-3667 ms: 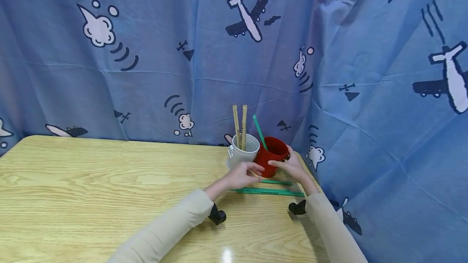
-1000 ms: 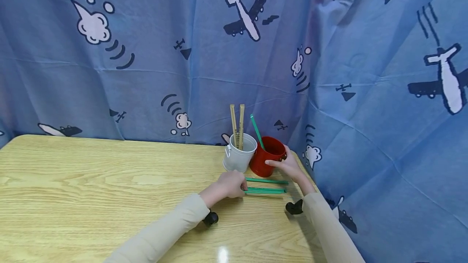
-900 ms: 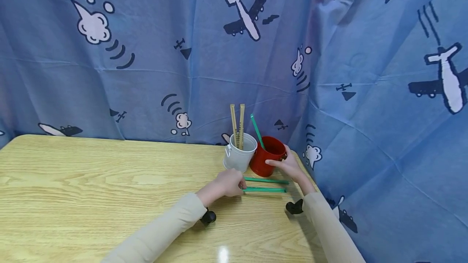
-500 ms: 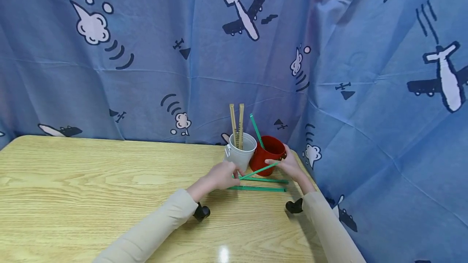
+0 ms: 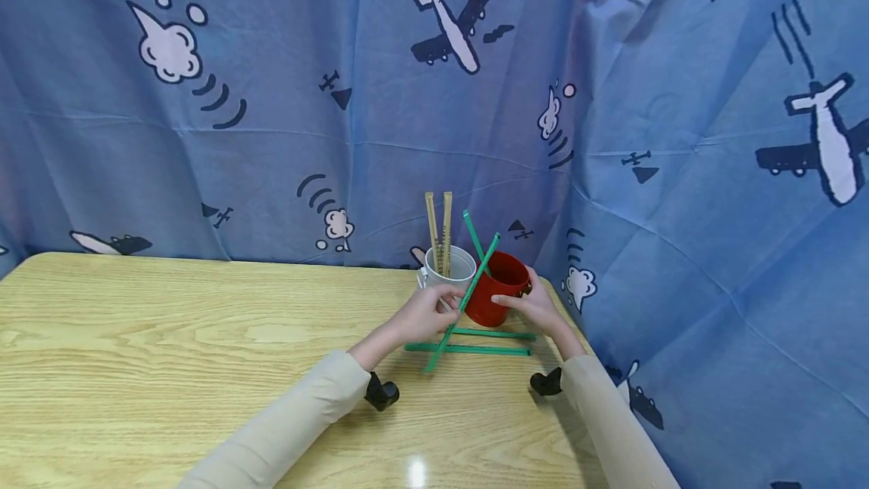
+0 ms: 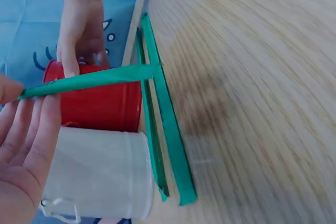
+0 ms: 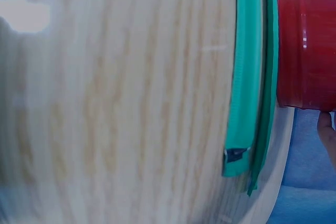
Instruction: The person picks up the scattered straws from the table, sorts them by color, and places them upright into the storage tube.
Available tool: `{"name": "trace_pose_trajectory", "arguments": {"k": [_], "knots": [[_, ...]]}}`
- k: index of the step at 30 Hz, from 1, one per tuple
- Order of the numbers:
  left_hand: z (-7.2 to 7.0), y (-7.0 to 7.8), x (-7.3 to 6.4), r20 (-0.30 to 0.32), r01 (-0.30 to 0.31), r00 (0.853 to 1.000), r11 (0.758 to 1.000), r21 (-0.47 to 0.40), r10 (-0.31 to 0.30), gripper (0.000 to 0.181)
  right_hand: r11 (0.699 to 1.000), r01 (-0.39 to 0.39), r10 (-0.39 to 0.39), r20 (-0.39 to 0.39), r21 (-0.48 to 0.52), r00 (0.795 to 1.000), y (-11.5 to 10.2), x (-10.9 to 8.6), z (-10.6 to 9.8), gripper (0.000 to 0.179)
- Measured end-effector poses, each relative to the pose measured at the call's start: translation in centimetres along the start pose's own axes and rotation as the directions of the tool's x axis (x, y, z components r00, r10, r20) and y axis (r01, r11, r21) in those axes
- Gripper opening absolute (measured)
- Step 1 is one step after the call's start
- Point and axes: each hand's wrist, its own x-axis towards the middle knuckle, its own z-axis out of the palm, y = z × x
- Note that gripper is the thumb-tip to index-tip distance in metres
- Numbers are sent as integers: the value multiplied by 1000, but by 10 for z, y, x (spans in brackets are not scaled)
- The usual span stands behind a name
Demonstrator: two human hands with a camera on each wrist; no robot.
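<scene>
Between thumb and fingers my left hand (image 5: 426, 314) pinches a green paper-wrapped straw (image 5: 475, 281). The straw slants in the air, its upper end by the red bucket's rim. The red bucket (image 5: 485, 304) is held at its right side by my right hand (image 5: 541, 309), thumb on the near wall. Another green wrapped straw (image 5: 472, 229) stands leaning in that bucket. Touching or close on its left is a white bucket (image 6: 100, 171) with two tan wrapped straws (image 5: 446, 221) upright inside. Two green wrapped straws (image 5: 489, 350) lie on the table in front of the buckets.
The wooden table (image 5: 204, 353) extends far to the left. Its right edge runs close beside my right forearm. A blue curtain (image 5: 285, 96) with plane prints hangs behind the table and along the right. Black wrist mounts (image 5: 382, 392) sit under the forearms.
My left hand has picked up one green wrapped straw from the table, raised it towards the red bucket and tilted it from lying flat to steep. My right hand stays on the red bucket.
</scene>
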Motion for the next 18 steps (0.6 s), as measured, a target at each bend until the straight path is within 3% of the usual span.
{"name": "trace_pose_trajectory", "arguments": {"k": [5,11,18], "knots": [[4,8,7,-53,43,997,992,-115,-50,35,1000,12,-12,-9,-11,1000,6,2,-1,84],[8,18,17,-118,84,987,978,-190,-108,32,1000,11,-11,-16,-4,1000,7,3,-1,83],[11,27,27,-146,82,981,956,-283,-128,32,1000,1,-2,-18,-13,1000,7,4,1,84]]}}
